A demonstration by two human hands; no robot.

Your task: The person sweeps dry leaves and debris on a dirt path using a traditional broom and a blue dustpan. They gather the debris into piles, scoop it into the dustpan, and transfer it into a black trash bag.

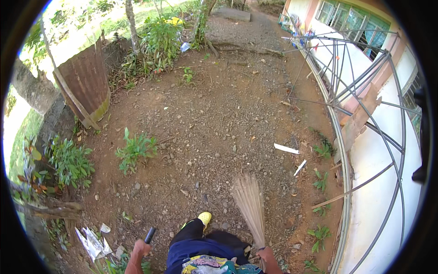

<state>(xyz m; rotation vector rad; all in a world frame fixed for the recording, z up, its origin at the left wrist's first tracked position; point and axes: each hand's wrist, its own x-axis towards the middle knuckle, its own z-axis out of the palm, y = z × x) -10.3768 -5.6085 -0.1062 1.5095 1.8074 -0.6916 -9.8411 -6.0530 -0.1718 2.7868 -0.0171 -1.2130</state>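
Observation:
My right hand [266, 255] is closed around the bound end of a stick broom [250, 201]. The broom's bristles fan out forward over the gravelly ground, right of my feet. In my left hand [140, 249] is a short black rod-like handle [149, 235], its tip pointing up and forward; whatever it belongs to, if anything, is out of sight. Between the two hands, a foot in a yellow clog [205, 218] is set forward. Ahead of the broom on the right lie two white strips [286, 148].
Leafy plants [136, 150] grow at the left, near a rusty metal sheet [84, 82]. Crumpled silvery-white litter [93, 244] lies at lower left. Along the right runs a white-walled house with a thin metal-rod frame [360, 98] and long pipes. Tree roots [246, 47] cross the far ground.

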